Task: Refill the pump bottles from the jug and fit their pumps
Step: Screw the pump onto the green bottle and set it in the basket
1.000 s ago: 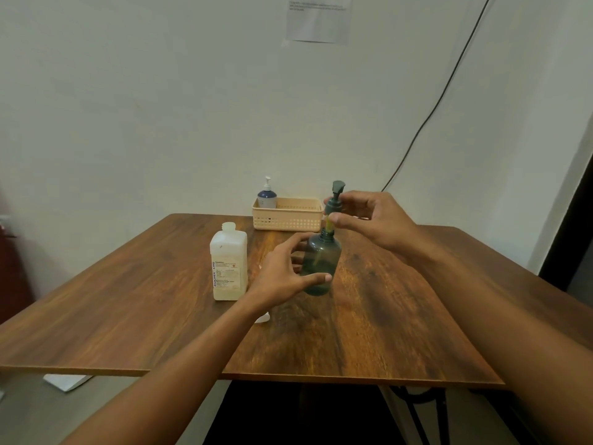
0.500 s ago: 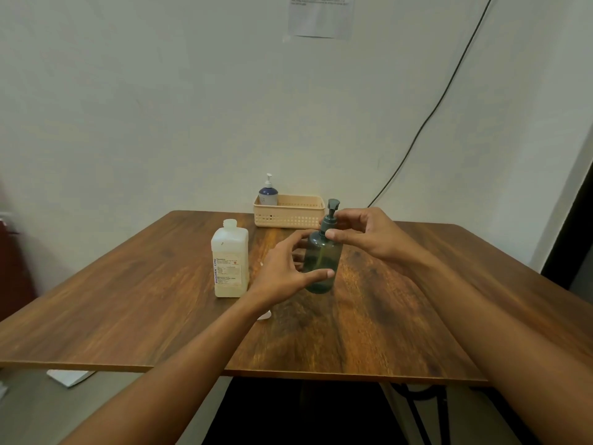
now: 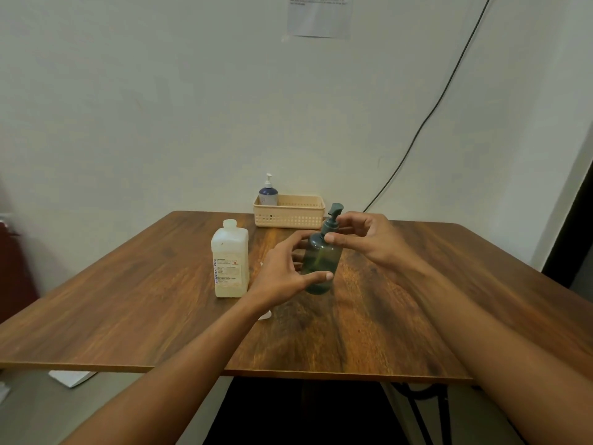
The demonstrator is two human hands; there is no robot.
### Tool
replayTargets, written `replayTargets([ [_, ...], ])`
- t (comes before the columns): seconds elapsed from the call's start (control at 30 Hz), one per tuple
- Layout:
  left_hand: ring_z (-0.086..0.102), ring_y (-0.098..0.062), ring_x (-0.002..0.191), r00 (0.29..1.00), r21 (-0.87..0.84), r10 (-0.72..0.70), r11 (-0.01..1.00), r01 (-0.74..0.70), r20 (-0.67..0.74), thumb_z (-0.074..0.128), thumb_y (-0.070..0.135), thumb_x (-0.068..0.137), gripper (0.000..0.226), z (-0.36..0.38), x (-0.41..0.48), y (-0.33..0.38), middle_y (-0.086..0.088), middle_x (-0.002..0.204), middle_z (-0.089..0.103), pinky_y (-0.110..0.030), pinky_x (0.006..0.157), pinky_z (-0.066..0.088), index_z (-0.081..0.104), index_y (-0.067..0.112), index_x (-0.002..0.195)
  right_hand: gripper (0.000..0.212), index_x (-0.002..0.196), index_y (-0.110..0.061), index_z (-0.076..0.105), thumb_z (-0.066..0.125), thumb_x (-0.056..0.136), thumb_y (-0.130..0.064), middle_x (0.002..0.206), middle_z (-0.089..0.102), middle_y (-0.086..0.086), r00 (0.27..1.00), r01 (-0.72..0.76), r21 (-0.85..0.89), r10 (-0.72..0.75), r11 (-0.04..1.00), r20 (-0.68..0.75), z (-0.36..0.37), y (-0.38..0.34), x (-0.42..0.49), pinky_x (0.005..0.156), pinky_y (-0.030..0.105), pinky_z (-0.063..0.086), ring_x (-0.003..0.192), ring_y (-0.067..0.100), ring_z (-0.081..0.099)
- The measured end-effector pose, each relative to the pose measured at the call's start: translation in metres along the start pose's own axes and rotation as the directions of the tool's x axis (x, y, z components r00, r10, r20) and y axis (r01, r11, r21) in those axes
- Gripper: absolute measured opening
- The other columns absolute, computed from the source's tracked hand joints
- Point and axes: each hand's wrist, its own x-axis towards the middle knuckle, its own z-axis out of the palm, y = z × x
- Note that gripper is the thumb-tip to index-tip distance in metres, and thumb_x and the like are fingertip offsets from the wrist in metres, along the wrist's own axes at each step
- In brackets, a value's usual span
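A dark green translucent pump bottle (image 3: 321, 264) stands upright in the middle of the wooden table (image 3: 369, 316). My left hand (image 3: 285, 274) wraps around its body from the left. My right hand (image 3: 365, 239) pinches the collar of the dark green pump (image 3: 332, 220), which sits on the bottle's neck. A white square jug (image 3: 230, 261) with a label stands uncapped just left of my left hand. A small blue bottle with a white pump (image 3: 268, 191) stands in the left end of a beige basket (image 3: 288, 215).
The basket sits at the table's far edge against the wall. A small white object (image 3: 265, 315), partly hidden under my left wrist, lies on the table. A black cable (image 3: 426, 120) runs down the wall at right. White paper (image 3: 72, 377) lies on the floor left.
My right hand has lowered the pump from above the bottle until it sits on the neck. My left hand has kept its hold on the bottle's body.
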Motion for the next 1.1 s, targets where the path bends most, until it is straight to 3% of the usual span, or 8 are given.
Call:
replayTargets([
  [0.13, 0.063, -0.002, 0.109, 1.0, 0.009, -0.003, 1.0, 0.003, 0.025, 0.09, 0.044, 0.072, 0.074, 0.001, -0.002, -0.002, 0.021, 0.126, 0.06, -0.02, 0.087, 0.058, 0.05, 0.046, 0.135, 0.028, 0.094, -0.032, 0.08, 0.092, 0.07, -0.039, 0.107, 0.081, -0.008, 1.0, 0.012, 0.068, -0.012, 0.998, 0.008, 0.004, 0.004, -0.002, 0.087, 0.03, 0.061, 0.104, 0.009, 0.076],
  [0.3, 0.063, -0.001, 0.109, 0.999, 0.017, -0.006, 1.0, 0.005, 0.033, 0.089, 0.045, 0.073, 0.077, 0.005, -0.002, -0.002, 0.02, 0.127, 0.06, -0.017, 0.085, 0.056, 0.049, 0.045, 0.139, 0.036, 0.1, -0.026, 0.073, 0.09, 0.072, -0.042, 0.105, 0.08, -0.014, 0.998, 0.024, 0.038, -0.026, 0.999, 0.065, 0.002, -0.003, -0.004, 0.076, 0.016, 0.059, 0.1, 0.002, 0.075],
  [0.5, 0.065, -0.014, 0.116, 1.0, 0.003, 0.0, 1.0, 0.0, 0.027, 0.09, 0.039, 0.074, 0.078, 0.002, -0.001, 0.004, 0.007, 0.134, 0.062, -0.039, 0.096, 0.06, 0.051, 0.033, 0.142, 0.046, 0.132, -0.031, 0.074, 0.078, 0.088, -0.047, 0.13, 0.075, -0.012, 0.985, -0.001, -0.004, 0.002, 1.0, 0.175, -0.016, -0.022, 0.002, 0.114, 0.049, 0.05, 0.13, 0.013, 0.065],
  [0.63, 0.066, -0.017, 0.116, 1.0, -0.012, -0.002, 1.0, 0.002, 0.015, 0.09, 0.039, 0.073, 0.079, 0.002, -0.001, 0.006, 0.006, 0.133, 0.063, -0.045, 0.096, 0.06, 0.052, 0.031, 0.141, 0.04, 0.119, -0.02, 0.081, 0.084, 0.084, -0.04, 0.121, 0.079, -0.006, 0.987, 0.029, -0.018, -0.025, 0.999, 0.156, -0.014, -0.025, 0.005, 0.112, 0.05, 0.052, 0.122, 0.014, 0.071],
  [0.77, 0.066, -0.012, 0.113, 1.0, 0.008, 0.012, 1.0, -0.012, 0.006, 0.09, 0.044, 0.072, 0.076, 0.006, 0.0, 0.007, 0.017, 0.126, 0.061, -0.04, 0.094, 0.061, 0.05, 0.044, 0.137, 0.063, 0.109, 0.008, 0.068, 0.093, 0.071, -0.036, 0.108, 0.081, 0.005, 0.999, 0.042, 0.052, -0.043, 0.998, 0.007, 0.0, -0.017, 0.006, 0.097, 0.046, 0.063, 0.104, 0.02, 0.078],
  [0.87, 0.066, -0.01, 0.113, 1.0, 0.007, 0.014, 1.0, -0.014, 0.014, 0.089, 0.047, 0.073, 0.074, 0.008, 0.001, 0.005, 0.021, 0.125, 0.06, -0.035, 0.092, 0.061, 0.049, 0.05, 0.134, 0.068, 0.118, -0.001, 0.065, 0.093, 0.071, -0.04, 0.11, 0.08, 0.002, 1.0, 0.027, 0.005, -0.027, 1.0, 0.006, 0.004, -0.01, 0.007, 0.089, 0.032, 0.065, 0.105, 0.017, 0.077],
  [0.97, 0.066, -0.008, 0.11, 1.0, -0.028, 0.002, 1.0, -0.002, 0.011, 0.088, 0.051, 0.071, 0.075, 0.006, 0.002, 0.004, 0.023, 0.123, 0.061, -0.026, 0.089, 0.06, 0.051, 0.045, 0.135, 0.058, 0.133, -0.018, 0.066, 0.082, 0.083, -0.044, 0.128, 0.074, -0.001, 0.993, -0.005, 0.053, -0.001, 0.999, 0.12, -0.007, -0.012, 0.009, 0.098, 0.036, 0.061, 0.121, 0.017, 0.071],
  [1.1, 0.066, -0.009, 0.11, 1.0, -0.04, -0.007, 0.999, 0.007, 0.003, 0.089, 0.052, 0.07, 0.076, 0.006, 0.005, 0.004, 0.02, 0.124, 0.063, -0.024, 0.088, 0.059, 0.051, 0.042, 0.134, 0.044, 0.134, -0.017, 0.073, 0.074, 0.094, -0.036, 0.131, 0.076, -0.001, 0.981, 0.013, 0.128, -0.037, 0.992, 0.188, -0.022, -0.016, 0.013, 0.102, 0.036, 0.059, 0.126, 0.016, 0.07],
])
